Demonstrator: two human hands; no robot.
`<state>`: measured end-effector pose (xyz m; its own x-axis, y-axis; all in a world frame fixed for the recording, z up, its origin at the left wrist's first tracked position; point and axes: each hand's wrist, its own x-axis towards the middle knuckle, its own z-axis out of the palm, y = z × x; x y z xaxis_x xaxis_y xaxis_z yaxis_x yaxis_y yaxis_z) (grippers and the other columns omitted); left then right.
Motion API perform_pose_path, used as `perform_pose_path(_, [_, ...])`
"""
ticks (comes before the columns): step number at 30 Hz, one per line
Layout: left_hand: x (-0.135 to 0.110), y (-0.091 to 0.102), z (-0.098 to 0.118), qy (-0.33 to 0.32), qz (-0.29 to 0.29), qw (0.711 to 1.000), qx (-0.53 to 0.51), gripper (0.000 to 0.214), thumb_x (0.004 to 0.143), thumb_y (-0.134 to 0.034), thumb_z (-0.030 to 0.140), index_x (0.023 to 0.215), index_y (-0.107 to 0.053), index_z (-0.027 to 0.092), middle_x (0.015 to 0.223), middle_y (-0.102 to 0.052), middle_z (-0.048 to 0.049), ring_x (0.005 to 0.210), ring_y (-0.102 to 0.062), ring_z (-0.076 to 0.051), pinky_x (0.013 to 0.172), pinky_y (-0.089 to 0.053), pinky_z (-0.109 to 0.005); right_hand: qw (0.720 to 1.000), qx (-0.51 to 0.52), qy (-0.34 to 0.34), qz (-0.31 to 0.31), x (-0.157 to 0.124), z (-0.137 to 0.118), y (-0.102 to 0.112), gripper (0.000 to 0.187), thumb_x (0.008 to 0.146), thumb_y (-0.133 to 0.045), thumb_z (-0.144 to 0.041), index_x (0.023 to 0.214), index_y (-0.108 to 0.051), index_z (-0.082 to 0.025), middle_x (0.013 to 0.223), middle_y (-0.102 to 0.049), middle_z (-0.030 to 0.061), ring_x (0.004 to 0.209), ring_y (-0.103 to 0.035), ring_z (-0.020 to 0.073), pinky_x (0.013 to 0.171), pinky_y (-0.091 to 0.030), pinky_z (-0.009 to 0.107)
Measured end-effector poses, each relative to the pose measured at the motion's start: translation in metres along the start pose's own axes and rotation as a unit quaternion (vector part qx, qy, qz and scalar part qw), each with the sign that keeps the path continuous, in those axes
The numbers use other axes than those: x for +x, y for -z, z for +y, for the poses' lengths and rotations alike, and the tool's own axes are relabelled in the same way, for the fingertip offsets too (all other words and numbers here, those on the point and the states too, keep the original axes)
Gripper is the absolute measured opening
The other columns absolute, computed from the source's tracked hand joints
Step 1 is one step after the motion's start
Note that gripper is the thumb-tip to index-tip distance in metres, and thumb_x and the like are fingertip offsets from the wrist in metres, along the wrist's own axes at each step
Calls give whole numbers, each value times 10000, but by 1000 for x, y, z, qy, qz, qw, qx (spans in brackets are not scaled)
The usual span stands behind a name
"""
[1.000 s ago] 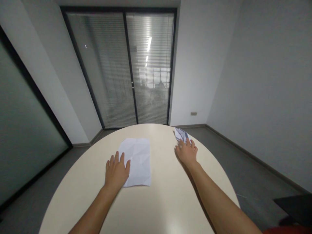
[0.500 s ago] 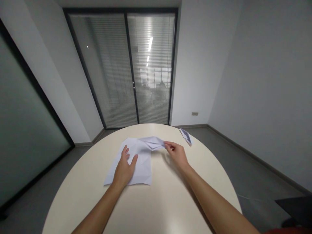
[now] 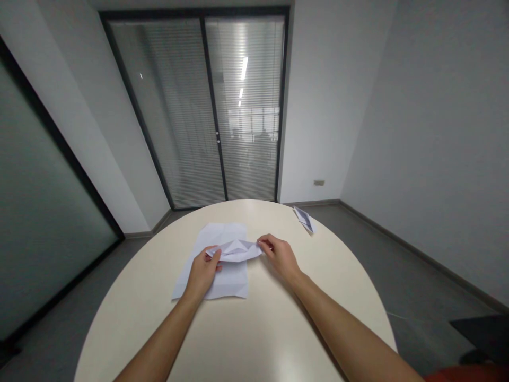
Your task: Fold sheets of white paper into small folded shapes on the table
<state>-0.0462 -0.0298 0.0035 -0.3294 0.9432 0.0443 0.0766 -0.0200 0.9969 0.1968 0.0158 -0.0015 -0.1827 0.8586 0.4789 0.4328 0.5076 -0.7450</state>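
Note:
A folded white paper piece (image 3: 237, 250) hangs just above the round cream table (image 3: 258, 323), held at both ends. My left hand (image 3: 202, 273) pinches its left end and my right hand (image 3: 280, 255) pinches its right end. Under it lies a creased flat white sheet (image 3: 222, 233), with my left hand over its lower part. A second small folded paper (image 3: 305, 218) rests near the table's far right edge, apart from both hands.
Glass sliding doors with blinds (image 3: 207, 106) stand behind the table. Grey floor surrounds the table on all sides. A dark object (image 3: 483, 337) shows at the lower right corner.
My right hand left the far right paper pile with one folded piece and brought it left over the flat sheet. My left hand lifted off the sheet and pinched the piece's left end.

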Motion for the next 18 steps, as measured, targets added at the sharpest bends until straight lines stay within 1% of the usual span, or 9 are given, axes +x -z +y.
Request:
perform_pose_path(3, [0, -1, 1, 83, 5, 990, -113, 153, 872, -627, 257, 945, -686, 137, 953, -733, -101, 780, -746, -209, 611, -598, -276, 996, 85, -14, 5, -1, 1, -4, 224, 967, -563, -437, 994, -683, -250, 979, -753, 44, 805, -667, 202, 706, -515, 316])
perform_pose_path(5, [1, 0, 2, 118, 24, 978, -168, 103, 893, -591, 215, 916, -653, 136, 925, -717, -92, 751, -752, -204, 609, -605, -278, 987, 158, -19, -6, -1, -1, -7, 256, 968, -562, -477, 1023, -661, -247, 1078, -744, 63, 820, -666, 197, 697, -530, 315])
perform_pose_path(6, [2, 1, 2, 128, 35, 973, -191, 81, 896, -582, 195, 907, -637, 137, 892, -706, -81, 720, -747, -195, 610, -608, -283, 982, 189, -14, -11, -2, -2, -9, 265, 968, -567, -490, 1026, -652, -246, 1122, -738, 72, 850, -671, 198, 725, -537, 322])
perform_pose_path(8, [2, 2, 4, 145, 49, 962, -228, 56, 894, -573, 160, 917, -619, 139, 867, -697, -66, 678, -731, -178, 623, -616, -299, 971, 237, 3, -18, -3, -7, -11, 267, 965, -584, -502, 1003, -635, -243, 1191, -723, 89, 978, -677, 211, 844, -532, 351])
perform_pose_path(10, [2, 2, 6, 151, 49, 955, -252, 90, 892, -573, 146, 967, -624, 140, 929, -713, -76, 699, -726, -169, 649, -624, -309, 962, 270, 12, -30, -4, -12, -11, 276, 963, -595, -514, 970, -618, -239, 1250, -701, 104, 1120, -652, 229, 940, -503, 377])
perform_pose_path(11, [1, 2, 7, 152, 46, 953, -258, 115, 892, -577, 146, 994, -630, 141, 976, -721, -84, 726, -729, -169, 663, -626, -308, 959, 281, 9, -36, -5, -14, -10, 286, 962, -595, -525, 957, -610, -239, 1282, -686, 109, 1168, -634, 235, 964, -493, 385])
perform_pose_path(14, [0, 1, 7, 147, 30, 951, -270, 179, 890, -589, 155, 1060, -642, 144, 1082, -727, -101, 790, -733, -166, 716, -630, -309, 954, 295, -13, -48, -7, -23, -9, 330, 954, -586, -572, 925, -582, -243, 1350, -648, 112, 1218, -610, 243, 965, -497, 392])
perform_pose_path(16, [-1, 1, 8, 152, 22, 947, -281, 194, 884, -592, 153, 1072, -641, 147, 1090, -732, -105, 801, -733, -166, 738, -630, -314, 950, 307, -28, -53, -8, -28, -8, 366, 942, -579, -612, 911, -565, -248, 1375, -634, 107, 1225, -605, 244, 949, -509, 389])
perform_pose_path(18, [-1, 1, 8, 164, 20, 943, -290, 186, 877, -597, 153, 1059, -636, 147, 1051, -741, -104, 794, -734, -168, 736, -632, -315, 944, 321, -39, -64, -8, -31, -6, 395, 930, -574, -645, 902, -554, -252, 1396, -624, 100, 1234, -597, 243, 938, -519, 387])
